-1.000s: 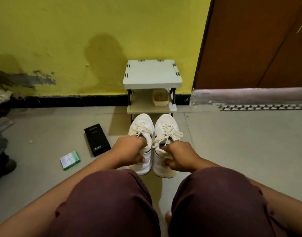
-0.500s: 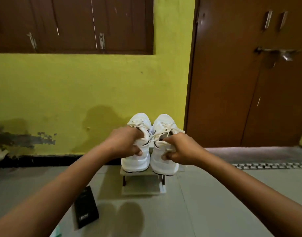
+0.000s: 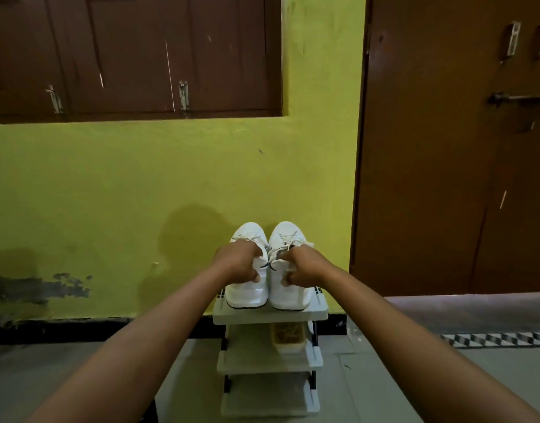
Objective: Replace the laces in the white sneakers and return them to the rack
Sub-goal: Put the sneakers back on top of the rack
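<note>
Since half a second ago, both white lace-up sneakers have come down onto the top shelf of the small white plastic shoe rack (image 3: 270, 315), where their soles now rest; a second ago they stood on the floor in front of it. Nearest the camera, two bare forearms reach forward. The left hand (image 3: 239, 265) curls its fingers over the collar of the left white sneaker (image 3: 248, 293), thumb pressed to its side, grasping it. The right hand (image 3: 302, 268) likewise clasps the collar of the right white sneaker (image 3: 288, 296), fingers clenched round the opening beside the pale laces (image 3: 285, 244). The two shoes stand side by side, touching, toes toward the wall. Below them, on the next shelf, a small tan-filled plastic container (image 3: 287, 337) sits toward the right. Behind the rack rises a yellow-green painted wall (image 3: 171, 178) with a black skirting, dark brown wooden shutters (image 3: 134, 53) above and a brown wooden door (image 3: 452, 148) at right.
</note>
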### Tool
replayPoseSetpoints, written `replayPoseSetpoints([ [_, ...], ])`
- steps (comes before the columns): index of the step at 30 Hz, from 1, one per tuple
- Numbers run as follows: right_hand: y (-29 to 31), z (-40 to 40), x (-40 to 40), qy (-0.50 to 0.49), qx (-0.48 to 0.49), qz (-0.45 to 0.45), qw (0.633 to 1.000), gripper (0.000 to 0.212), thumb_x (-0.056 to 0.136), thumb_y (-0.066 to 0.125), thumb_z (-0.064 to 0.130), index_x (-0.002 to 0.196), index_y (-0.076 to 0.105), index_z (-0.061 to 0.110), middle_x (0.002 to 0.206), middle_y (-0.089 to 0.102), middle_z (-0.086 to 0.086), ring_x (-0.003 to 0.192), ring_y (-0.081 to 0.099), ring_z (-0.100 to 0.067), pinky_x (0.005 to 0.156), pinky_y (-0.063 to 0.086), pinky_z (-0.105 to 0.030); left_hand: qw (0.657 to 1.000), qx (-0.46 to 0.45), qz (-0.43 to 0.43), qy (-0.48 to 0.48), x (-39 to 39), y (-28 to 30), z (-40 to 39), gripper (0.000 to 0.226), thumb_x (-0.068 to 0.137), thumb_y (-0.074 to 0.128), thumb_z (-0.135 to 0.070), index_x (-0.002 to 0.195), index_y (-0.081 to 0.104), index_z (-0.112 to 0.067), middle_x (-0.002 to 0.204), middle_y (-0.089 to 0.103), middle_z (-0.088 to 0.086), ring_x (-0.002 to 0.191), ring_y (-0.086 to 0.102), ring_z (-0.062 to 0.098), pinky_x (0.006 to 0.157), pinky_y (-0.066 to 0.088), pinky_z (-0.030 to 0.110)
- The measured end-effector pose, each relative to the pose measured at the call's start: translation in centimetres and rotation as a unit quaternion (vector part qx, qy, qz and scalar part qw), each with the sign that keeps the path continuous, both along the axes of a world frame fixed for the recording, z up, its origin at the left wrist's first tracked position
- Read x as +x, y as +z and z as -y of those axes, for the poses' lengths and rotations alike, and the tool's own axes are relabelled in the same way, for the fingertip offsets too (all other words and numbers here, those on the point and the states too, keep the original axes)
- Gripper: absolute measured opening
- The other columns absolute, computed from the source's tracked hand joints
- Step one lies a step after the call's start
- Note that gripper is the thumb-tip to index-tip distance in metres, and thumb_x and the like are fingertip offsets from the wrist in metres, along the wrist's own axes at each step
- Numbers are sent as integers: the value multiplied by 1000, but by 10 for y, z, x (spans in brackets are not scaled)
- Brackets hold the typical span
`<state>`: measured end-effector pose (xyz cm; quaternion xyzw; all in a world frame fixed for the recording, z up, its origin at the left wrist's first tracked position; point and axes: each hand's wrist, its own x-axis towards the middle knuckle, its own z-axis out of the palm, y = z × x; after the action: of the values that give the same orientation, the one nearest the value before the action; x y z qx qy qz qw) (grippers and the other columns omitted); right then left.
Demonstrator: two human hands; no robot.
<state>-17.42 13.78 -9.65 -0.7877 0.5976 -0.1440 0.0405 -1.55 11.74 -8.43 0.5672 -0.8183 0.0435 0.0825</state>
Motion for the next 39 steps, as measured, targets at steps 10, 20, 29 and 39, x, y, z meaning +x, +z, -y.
replayPoseSetpoints([
  [10,-40,62,-9,-16,62,-6,998,45,79,72,17,121,59,8,118,61,-11,111,54,-26,74,36,-24,998,59,-1,-1,-8,-43,61,58,79,72,-29,131,51,-18,133,54,2,121,49,23,84,41,30],
  [20,-51,17,12,-5,-86,76,993,53,86,61,18,137,44,14,136,50,-5,126,44,-22,95,37,-29,992,31,-120,-38,19,-50,27,60,79,72,-26,133,49,-19,136,48,4,122,47,23,96,42,33],
  [29,-118,-89,96,109,-39,145,983,44,88,62,24,130,52,16,131,54,-1,121,49,-17,95,37,-25,980,38,-187,55,149,-103,-83,43,81,70,-26,122,59,-18,128,51,5,120,48,21,95,38,29],
  [39,-239,-84,195,146,160,46,975,55,91,56,33,140,38,18,142,44,-1,126,44,-19,99,40,-31,920,198,-166,295,295,-238,-108,39,81,71,-30,117,62,-17,122,61,6,112,56,23,90,44,31],
])
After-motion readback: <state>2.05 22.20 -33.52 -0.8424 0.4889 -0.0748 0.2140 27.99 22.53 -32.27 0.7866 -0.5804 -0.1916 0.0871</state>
